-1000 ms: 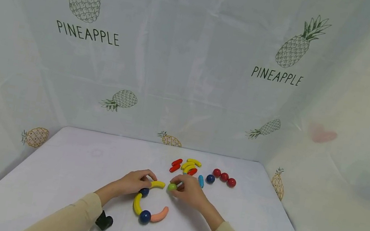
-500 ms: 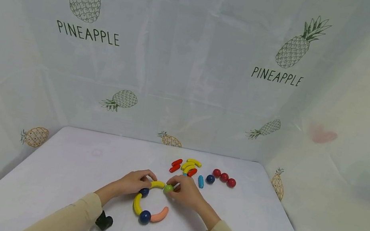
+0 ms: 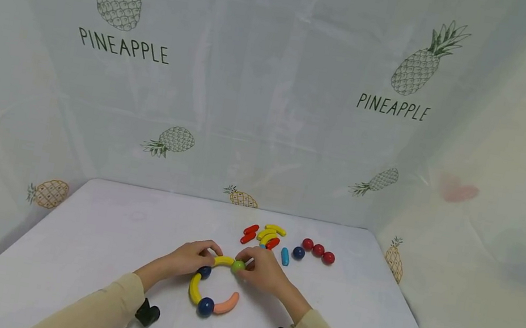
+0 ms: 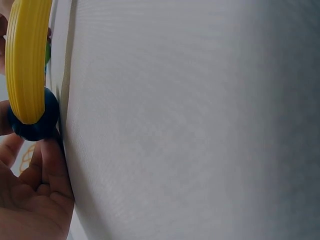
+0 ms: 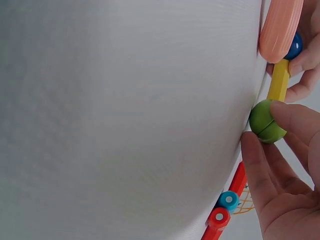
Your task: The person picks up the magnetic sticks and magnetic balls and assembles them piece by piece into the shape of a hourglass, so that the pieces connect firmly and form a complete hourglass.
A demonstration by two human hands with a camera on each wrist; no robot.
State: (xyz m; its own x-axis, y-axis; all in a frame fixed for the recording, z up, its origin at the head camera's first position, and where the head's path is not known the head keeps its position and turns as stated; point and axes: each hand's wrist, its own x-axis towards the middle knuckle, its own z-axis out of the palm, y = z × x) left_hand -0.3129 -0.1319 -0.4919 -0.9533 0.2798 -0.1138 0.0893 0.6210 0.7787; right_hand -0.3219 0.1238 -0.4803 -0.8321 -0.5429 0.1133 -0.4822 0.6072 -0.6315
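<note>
In the head view my left hand (image 3: 189,258) pinches the left end of a curved yellow rod (image 3: 224,260), beside a dark blue ball (image 3: 204,272). My right hand (image 3: 266,271) holds a green ball (image 3: 238,266) between thumb and fingers, against the rod's right end. The right wrist view shows the green ball (image 5: 265,121) touching the yellow rod (image 5: 278,82). From the blue ball the row runs on through a second curved yellow rod (image 3: 194,289), another dark blue ball (image 3: 206,307) and a curved peach rod (image 3: 226,303), forming an arc open on the right.
Behind the hands lie red rods (image 3: 249,233), several curved yellow rods (image 3: 275,229) and a blue rod (image 3: 285,256). Three red balls (image 3: 318,250) and a dark blue ball (image 3: 298,253) sit further right. A pineapple-print sheet (image 3: 262,101) hangs behind the white table (image 3: 130,217).
My right hand has moved left with the green ball, from a gap beside the yellow rod to contact with its end. My left hand has stayed in place.
</note>
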